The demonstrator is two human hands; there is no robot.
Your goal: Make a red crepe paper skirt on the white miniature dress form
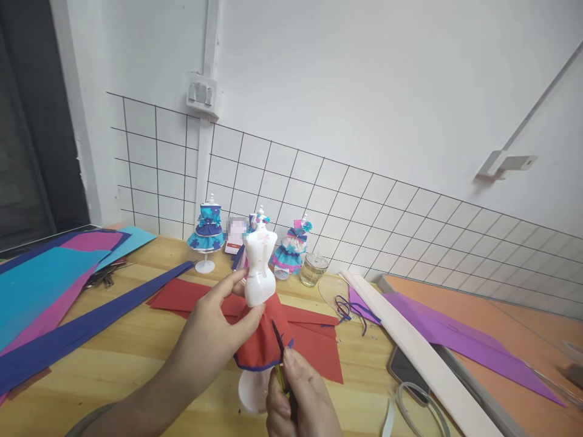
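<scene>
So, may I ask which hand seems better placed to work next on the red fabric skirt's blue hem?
Likely the right hand: it holds a dark pointed tool near the hem; the left hand grips the glossy white mannequin.

The white plastic mannequin partly hides the left grip. Beyond that grip, a pinkish-white rectangular panel is blurred.
</scene>
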